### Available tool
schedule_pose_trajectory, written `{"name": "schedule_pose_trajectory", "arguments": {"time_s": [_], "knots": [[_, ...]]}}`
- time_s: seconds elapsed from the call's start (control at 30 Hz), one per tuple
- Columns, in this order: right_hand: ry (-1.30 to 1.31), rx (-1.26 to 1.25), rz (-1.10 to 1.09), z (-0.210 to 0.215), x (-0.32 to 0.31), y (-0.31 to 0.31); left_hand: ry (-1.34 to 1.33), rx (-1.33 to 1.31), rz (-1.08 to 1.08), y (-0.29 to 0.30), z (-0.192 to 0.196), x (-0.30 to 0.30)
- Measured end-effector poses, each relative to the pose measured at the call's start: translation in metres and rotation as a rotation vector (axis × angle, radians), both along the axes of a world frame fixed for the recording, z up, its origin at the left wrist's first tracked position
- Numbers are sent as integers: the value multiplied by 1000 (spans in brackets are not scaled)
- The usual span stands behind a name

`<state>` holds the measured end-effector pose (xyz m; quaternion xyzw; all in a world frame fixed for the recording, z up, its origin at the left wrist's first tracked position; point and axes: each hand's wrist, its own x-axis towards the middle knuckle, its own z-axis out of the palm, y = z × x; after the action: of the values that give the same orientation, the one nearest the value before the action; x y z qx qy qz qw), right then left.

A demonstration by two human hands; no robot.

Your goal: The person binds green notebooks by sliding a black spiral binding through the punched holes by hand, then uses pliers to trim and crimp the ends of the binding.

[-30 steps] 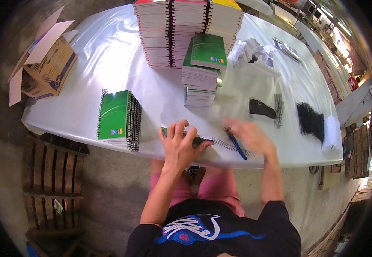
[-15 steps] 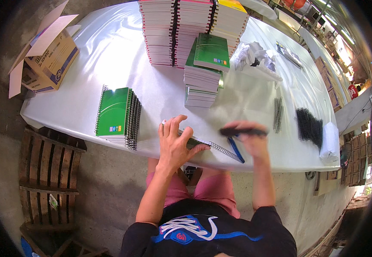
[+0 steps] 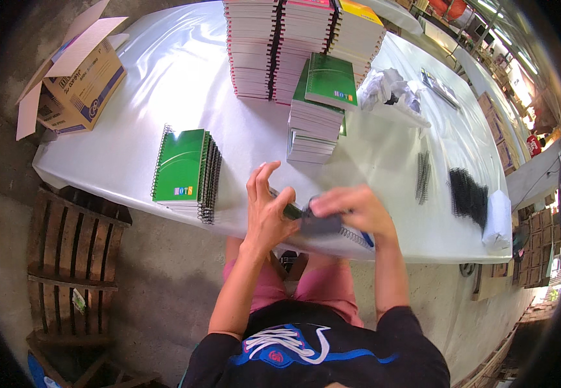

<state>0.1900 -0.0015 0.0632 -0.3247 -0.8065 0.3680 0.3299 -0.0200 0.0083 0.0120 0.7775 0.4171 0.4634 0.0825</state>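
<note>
Green-covered spiral notebook (image 3: pixel 293 212) lay at the white counter's (image 3: pixel 164 71) near edge, your left hand (image 3: pixel 269 213) pressing it flat, fingers spread, while your right hand (image 3: pixel 348 210) gripped its dark binding piece (image 3: pixel 320 225).

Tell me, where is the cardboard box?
The cardboard box sits at the upper left, at the white table's far left end, beyond the small green notebook stack.

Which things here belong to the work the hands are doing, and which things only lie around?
In the work:
- left hand and right hand, both on the notebook at the table edge
- loose black spirals
- stack of finished green notebooks

Lying about:
- cardboard box
- wooden pallet
- crumpled plastic
</note>
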Motion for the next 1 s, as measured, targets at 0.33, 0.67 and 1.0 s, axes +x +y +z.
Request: {"name": "schedule_pose_trajectory", "arguments": {"time_s": [0.33,0.67,1.0], "knots": [[117,-88,-207,-10,-9,18,-308,-182,-45,11,-15,-8],[47,-204,-127,-17,-28,32,-562,-475,-104,25,-36,-8],[156,-155,-117,-9,-38,37,-415,-347,-147,23,-33,-9]]}}
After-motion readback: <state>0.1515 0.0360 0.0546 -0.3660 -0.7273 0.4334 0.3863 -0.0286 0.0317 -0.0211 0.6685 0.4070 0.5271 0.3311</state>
